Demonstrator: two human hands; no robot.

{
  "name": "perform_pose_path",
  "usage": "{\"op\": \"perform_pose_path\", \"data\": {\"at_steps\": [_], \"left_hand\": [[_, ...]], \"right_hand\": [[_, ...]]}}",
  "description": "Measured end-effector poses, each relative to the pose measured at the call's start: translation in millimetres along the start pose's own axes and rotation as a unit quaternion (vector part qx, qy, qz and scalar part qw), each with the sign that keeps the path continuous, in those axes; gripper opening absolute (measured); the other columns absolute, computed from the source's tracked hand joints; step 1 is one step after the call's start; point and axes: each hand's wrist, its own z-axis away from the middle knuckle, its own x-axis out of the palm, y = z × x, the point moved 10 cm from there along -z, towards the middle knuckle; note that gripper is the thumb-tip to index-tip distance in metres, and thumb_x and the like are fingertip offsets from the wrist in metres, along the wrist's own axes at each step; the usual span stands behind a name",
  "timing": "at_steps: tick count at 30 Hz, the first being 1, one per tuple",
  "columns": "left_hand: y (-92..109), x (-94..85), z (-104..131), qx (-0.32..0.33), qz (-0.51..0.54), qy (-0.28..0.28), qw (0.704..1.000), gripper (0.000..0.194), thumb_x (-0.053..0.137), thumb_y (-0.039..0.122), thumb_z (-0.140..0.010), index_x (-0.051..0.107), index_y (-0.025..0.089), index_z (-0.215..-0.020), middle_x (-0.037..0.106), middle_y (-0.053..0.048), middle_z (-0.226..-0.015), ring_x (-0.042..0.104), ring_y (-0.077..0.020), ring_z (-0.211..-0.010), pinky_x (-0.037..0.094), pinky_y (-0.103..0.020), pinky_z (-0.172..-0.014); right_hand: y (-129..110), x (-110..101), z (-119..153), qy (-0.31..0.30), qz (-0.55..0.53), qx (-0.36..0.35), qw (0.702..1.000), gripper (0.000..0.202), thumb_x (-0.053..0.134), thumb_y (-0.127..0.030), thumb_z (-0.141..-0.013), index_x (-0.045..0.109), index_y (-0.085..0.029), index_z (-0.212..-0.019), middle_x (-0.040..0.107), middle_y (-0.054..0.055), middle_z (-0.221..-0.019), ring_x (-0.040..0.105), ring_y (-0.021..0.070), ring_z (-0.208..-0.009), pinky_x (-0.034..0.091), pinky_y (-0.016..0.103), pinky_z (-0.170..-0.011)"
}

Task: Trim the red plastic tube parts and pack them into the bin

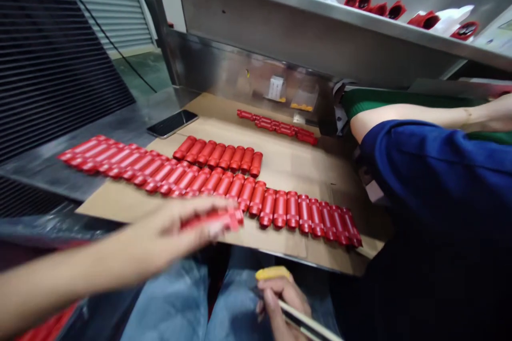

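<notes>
My left hand [180,229], blurred by motion, is closed around a red tube [236,219] just in front of the long row. In my right hand [286,298], low over my lap, is a slim pale stick-like tool [310,324] with a dark strip along it. A yellow piece [274,273] shows at the fingers; whether it belongs to the tool I cannot tell. A long row of red tubes [280,209] lies side by side on the cardboard [316,176]. Behind it sits a shorter row of the same red tubes [216,155].
A phone [173,123] lies at the cardboard's back left. More red tubes [276,127] lie end to end near the metal back panel. Above, a shelf [320,8] carries several open red tubes [396,9]. On the right, a co-worker's blue sleeve [440,170] reaches close to the cardboard.
</notes>
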Motion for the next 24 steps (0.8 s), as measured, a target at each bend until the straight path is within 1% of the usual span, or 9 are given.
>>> {"op": "perform_pose_path", "data": {"at_steps": [1, 3, 6, 8, 10, 12, 14, 20, 24], "left_hand": [[-17.6, 29.8, 30.9, -0.035, 0.048, -0.045, 0.997, 0.04, 0.075, 0.046, -0.099, 0.084, 0.03, -0.134, 0.085, -0.01, -0.125, 0.081, -0.0341, -0.113, 0.065, -0.041, -0.099], [-48.7, 73.1, 80.3, -0.081, 0.12, -0.078, 0.987, 0.041, 0.071, 0.048, -0.102, 0.081, 0.035, -0.14, 0.081, -0.01, -0.137, 0.077, -0.0343, -0.127, 0.061, -0.044, -0.108], [-91.3, 101.6, 121.8, -0.13, 0.189, -0.042, 0.972, 0.042, 0.072, 0.049, -0.102, 0.077, 0.036, -0.142, 0.077, -0.009, -0.143, 0.073, -0.0319, -0.132, 0.06, -0.041, -0.109], [-112.7, 105.9, 136.3, -0.148, 0.208, 0.001, 0.967, 0.04, 0.077, 0.048, -0.099, 0.079, 0.031, -0.136, 0.08, -0.01, -0.132, 0.076, -0.0289, -0.119, 0.062, -0.035, -0.1], [-128.2, 104.6, 147.9, -0.164, 0.217, 0.052, 0.961, 0.035, 0.083, 0.048, -0.094, 0.08, 0.026, -0.12, 0.082, -0.008, -0.106, 0.076, -0.0228, -0.094, 0.061, -0.028, -0.082], [-138.9, 99.8, 159.5, -0.184, 0.209, 0.109, 0.954, 0.032, 0.087, 0.047, -0.09, 0.077, 0.022, -0.107, 0.074, -0.003, -0.084, 0.067, -0.0168, -0.073, 0.054, -0.023, -0.067], [-143.9, 95.3, 169.9, -0.195, 0.188, 0.155, 0.95, 0.034, 0.089, 0.047, -0.089, 0.072, 0.02, -0.101, 0.068, 0.0, -0.076, 0.059, -0.0142, -0.066, 0.048, -0.022, -0.061], [-140.6, 94.3, 180.2, -0.169, 0.188, 0.189, 0.949, 0.029, 0.068, 0.049, -0.107, 0.071, 0.021, -0.101, 0.061, 0.002, -0.073, 0.051, -0.0121, -0.062, 0.04, -0.022, -0.057], [-123.4, 90.7, 176.9, -0.066, 0.224, 0.221, 0.947, 0.023, 0.083, 0.036, -0.097, 0.075, 0.023, -0.114, 0.071, -0.005, -0.108, 0.068, -0.0181, -0.088, 0.057, -0.026, -0.076]], "right_hand": [[6.8, 2.8, 1.4, -0.004, -0.031, 0.033, 0.999, 0.026, 0.063, -0.044, -0.11, 0.078, -0.024, -0.104, 0.076, 0.003, -0.084, 0.071, 0.0151, -0.056, 0.06, 0.024, -0.053], [13.0, 12.5, 6.1, -0.037, -0.081, 0.087, 0.992, 0.025, 0.068, -0.047, -0.108, 0.074, -0.023, -0.109, 0.072, 0.0, -0.074, 0.067, 0.0127, -0.052, 0.054, 0.019, -0.048], [12.4, 33.1, 19.0, -0.122, -0.124, 0.151, 0.973, 0.033, 0.072, -0.053, -0.105, 0.07, -0.02, -0.104, 0.067, -0.003, -0.067, 0.058, 0.009, -0.046, 0.048, 0.016, -0.044], [13.5, 43.9, 30.0, -0.151, -0.138, 0.191, 0.96, 0.039, 0.074, -0.058, -0.101, 0.068, -0.02, -0.102, 0.067, -0.003, -0.068, 0.055, 0.0075, -0.045, 0.046, 0.016, -0.043], [17.8, 53.2, 41.9, -0.156, -0.146, 0.231, 0.949, 0.042, 0.079, -0.06, -0.096, 0.065, -0.021, -0.101, 0.066, -0.005, -0.069, 0.052, 0.0064, -0.045, 0.043, 0.014, -0.042], [22.9, 59.2, 53.2, -0.14, -0.149, 0.262, 0.943, 0.045, 0.085, -0.06, -0.092, 0.063, -0.022, -0.099, 0.064, -0.007, -0.067, 0.051, 0.006, -0.044, 0.041, 0.014, -0.041], [25.6, 60.2, 62.0, -0.112, -0.148, 0.273, 0.944, 0.045, 0.086, -0.059, -0.091, 0.062, -0.022, -0.096, 0.062, -0.008, -0.063, 0.049, 0.0062, -0.042, 0.039, 0.014, -0.04], [10.7, 46.7, 71.2, -0.078, -0.079, 0.193, 0.975, 0.035, 0.075, -0.053, -0.102, 0.068, -0.02, -0.089, 0.067, -0.002, -0.068, 0.054, 0.0095, -0.049, 0.043, 0.019, -0.046], [3.2, 43.9, 73.8, -0.077, -0.05, 0.164, 0.982, 0.03, 0.068, -0.046, -0.107, 0.067, -0.021, -0.09, 0.064, -0.003, -0.067, 0.052, 0.01, -0.049, 0.041, 0.021, -0.047]]}}
